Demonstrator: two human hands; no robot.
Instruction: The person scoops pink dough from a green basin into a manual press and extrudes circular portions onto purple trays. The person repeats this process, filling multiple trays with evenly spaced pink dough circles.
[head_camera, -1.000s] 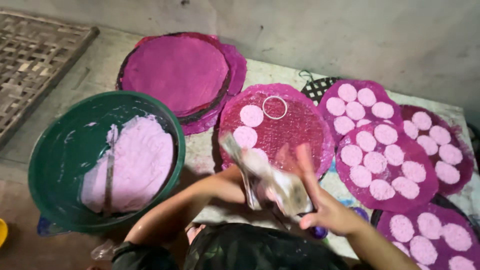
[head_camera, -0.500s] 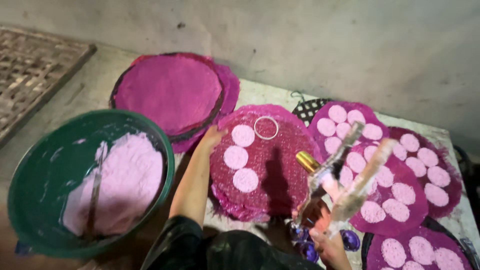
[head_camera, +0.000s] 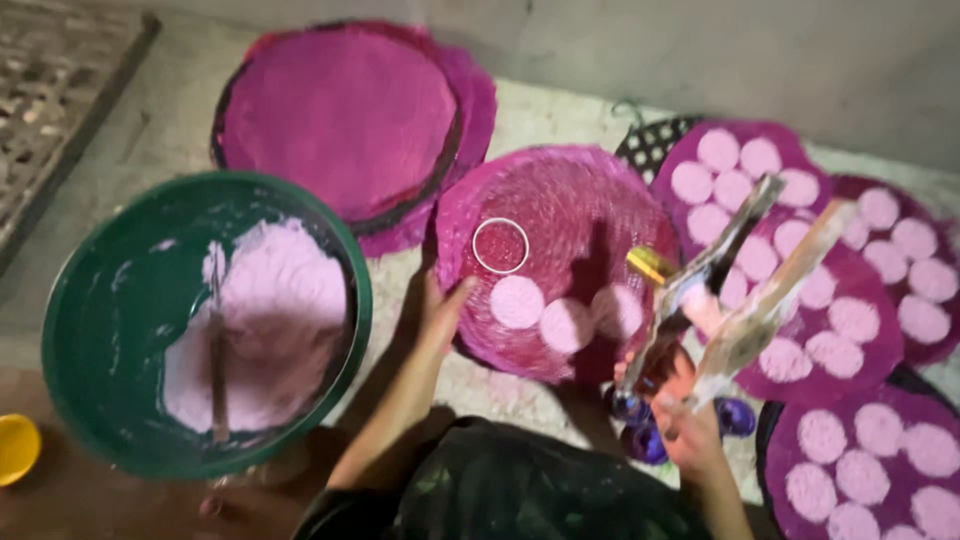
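Centre: magenta woven tray (head_camera: 560, 215), three pale pink discs (head_camera: 517, 300) on it, plus white ring (head_camera: 499, 245). Upper left: plain magenta tray stack (head_camera: 340, 115), dark rim. Lower left: dark green basin (head_camera: 120, 290), pale pink batter (head_camera: 270, 320) inside, smeared stick (head_camera: 218, 370) in it. Far lower left: yellow cup (head_camera: 15, 448). Right side: purple-magenta trays (head_camera: 850, 350) dotted with pale pink rounds. Black-and-white mesh tray edge (head_camera: 652, 145) behind. Right hand (head_camera: 690, 420): pale, batter-smeared flat sticks (head_camera: 760, 300), yellow tip. Grey concrete floor (head_camera: 560, 110).

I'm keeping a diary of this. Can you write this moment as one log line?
left hand: on pink woven tray edge | right hand: holds two flat sticks | green basin: pink paste
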